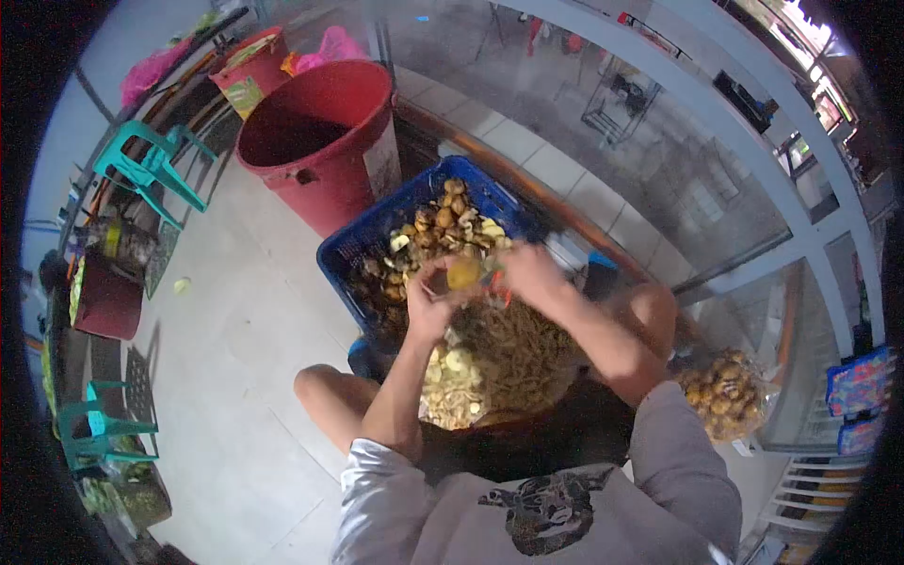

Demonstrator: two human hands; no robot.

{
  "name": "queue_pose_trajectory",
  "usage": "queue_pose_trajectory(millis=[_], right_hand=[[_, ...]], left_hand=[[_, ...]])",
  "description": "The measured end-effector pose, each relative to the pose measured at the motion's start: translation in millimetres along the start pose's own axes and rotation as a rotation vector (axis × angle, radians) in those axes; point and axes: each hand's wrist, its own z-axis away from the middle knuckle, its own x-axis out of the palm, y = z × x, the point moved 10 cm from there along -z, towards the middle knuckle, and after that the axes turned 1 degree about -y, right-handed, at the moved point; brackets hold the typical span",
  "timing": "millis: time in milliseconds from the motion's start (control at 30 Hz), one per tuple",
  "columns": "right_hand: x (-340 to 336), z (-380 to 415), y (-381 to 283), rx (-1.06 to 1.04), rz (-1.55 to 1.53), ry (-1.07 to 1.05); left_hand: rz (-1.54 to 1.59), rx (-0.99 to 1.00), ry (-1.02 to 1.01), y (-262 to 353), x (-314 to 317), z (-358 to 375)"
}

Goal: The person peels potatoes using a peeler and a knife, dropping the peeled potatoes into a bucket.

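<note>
My left hand is curled around a round yellowish-brown piece that looks like a mushroom or a small potato. Close beside it, my right hand is closed and blurred by motion. Something red shows at its fingers; I cannot make out its kind. Under both hands stands a blue crate with brown, round pieces and pale cut ones in it. Nearer my lap lie a heap of brownish strips and a pile of pale yellow pieces.
Beyond the crate is a tall red bin, with a smaller red bucket behind it. Green stools line the left side. A clear bag of round tan pieces sits right of my knee. Glass panels run along the right.
</note>
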Motion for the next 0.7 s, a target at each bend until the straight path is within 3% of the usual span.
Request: queue_pose_trajectory(millis=[67, 167, 233, 300, 367, 400, 567, 700], right_hand=[[6, 1, 35, 0.097, -0.076, -0.03], [-22, 9, 40, 0.127, -0.092, 0.114], [-30, 14, 25, 0.077, -0.088, 0.192], [-26, 13, 21, 0.114, -0.119, 0.132], [-25, 22, 10, 0.204, -0.196, -0.052], [-26, 21, 1, 0.004, -0.192, 0.146], [-16, 30, -38, -0.054, -0.126, 0.051], [-17, 29, -45, -0.11, -0.183, 0.151]], left_hand=[[0.084, -0.16, -0.038, -10, 3, 1], [0.217, -0.06, -0.034, -1, 1, -1], [0.281, -0.11, -0.062, -8, 2, -5], [0.565, -0.083, -0.005, -11, -5, -9], [0.537, -0.106, -0.035, -12, -7, -9], [0.524, -0.12, -0.041, -14, -8, -8], [0.601, -0.183, 0.043, -13, -1, -5], [0.572, -0.204, 0.023, -30, 4, -2]])
